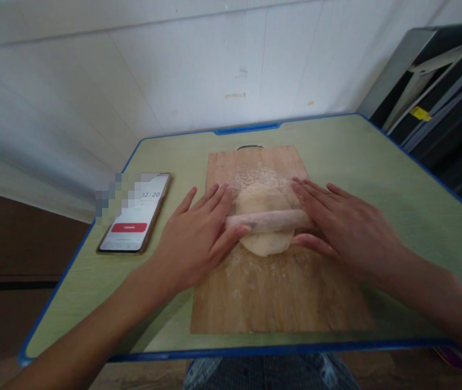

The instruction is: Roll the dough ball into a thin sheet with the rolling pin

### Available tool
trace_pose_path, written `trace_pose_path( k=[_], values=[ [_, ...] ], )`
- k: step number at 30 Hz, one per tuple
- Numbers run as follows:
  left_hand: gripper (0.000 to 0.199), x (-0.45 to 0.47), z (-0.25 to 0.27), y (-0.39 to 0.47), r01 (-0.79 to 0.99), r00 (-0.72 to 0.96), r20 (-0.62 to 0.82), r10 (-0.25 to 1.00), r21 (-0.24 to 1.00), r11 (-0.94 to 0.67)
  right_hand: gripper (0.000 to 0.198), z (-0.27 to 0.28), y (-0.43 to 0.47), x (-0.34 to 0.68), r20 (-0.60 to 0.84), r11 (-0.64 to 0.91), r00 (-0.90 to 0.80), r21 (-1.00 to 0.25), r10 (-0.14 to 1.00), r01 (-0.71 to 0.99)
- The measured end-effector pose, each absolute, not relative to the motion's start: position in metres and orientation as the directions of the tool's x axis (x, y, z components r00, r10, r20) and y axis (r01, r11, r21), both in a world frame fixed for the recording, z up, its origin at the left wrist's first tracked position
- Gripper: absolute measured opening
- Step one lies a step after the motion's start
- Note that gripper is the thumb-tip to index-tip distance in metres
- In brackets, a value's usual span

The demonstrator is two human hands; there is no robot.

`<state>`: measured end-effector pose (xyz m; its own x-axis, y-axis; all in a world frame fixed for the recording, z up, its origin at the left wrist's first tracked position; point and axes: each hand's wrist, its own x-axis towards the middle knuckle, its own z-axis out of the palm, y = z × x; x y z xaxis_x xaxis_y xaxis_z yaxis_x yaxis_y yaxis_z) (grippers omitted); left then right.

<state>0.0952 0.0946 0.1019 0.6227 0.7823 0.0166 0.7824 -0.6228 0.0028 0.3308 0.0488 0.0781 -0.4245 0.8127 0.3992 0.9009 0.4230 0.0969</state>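
A pale, floury rolling pin (269, 221) lies crosswise over a flat round of dough (264, 246). My left hand (196, 238) holds its left end, fingers stretched past the far side and thumb along the near side. At the other end, my right hand (347, 230) has the pin between its extended fingers and its thumb. Both palms hide the pin's tips. Beneath the dough is a wooden cutting board (271, 309), dusted with flour mostly beyond the dough.
A phone (129, 238) showing a timer-like screen lies left of the board on the green, blue-edged table (182, 154). The board's metal handle (249, 146) points toward the white wall (215, 65). Dark and grey flat items (438, 92) lean at the right.
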Motion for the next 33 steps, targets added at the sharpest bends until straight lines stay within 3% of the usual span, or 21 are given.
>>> trace_pose_path(
  k=[5,11,16,22,26,33],
  values=[
    [0.06,0.097,0.098,0.103,0.775,0.632,0.04,0.774,-0.019,-0.632,0.058,0.08,0.054,0.33,0.289,0.35,-0.345,0.037,0.893,0.936],
    [0.072,0.094,0.102,0.084,0.792,0.611,0.026,0.791,0.0,-0.611,0.069,0.076,0.04,0.331,0.409,0.432,-0.431,0.095,0.804,0.897],
    [0.063,0.102,0.101,0.104,0.796,0.605,0.013,0.796,-0.02,-0.605,0.06,0.079,0.059,0.329,0.299,0.35,-0.353,0.065,0.886,0.934],
    [0.073,0.096,0.097,0.081,0.802,0.595,0.091,0.799,0.01,-0.598,0.072,0.077,0.036,0.329,0.434,0.42,-0.427,0.118,0.793,0.9],
    [0.084,0.089,0.093,0.056,0.788,0.609,0.17,0.774,-0.021,-0.615,0.065,0.074,0.014,0.328,0.448,0.417,-0.425,0.122,0.786,0.901],
    [0.077,0.083,0.083,0.036,0.754,0.648,0.286,0.706,-0.106,-0.649,0.059,0.074,-0.006,0.325,0.444,0.416,-0.435,0.147,0.783,0.898]
  ],
)
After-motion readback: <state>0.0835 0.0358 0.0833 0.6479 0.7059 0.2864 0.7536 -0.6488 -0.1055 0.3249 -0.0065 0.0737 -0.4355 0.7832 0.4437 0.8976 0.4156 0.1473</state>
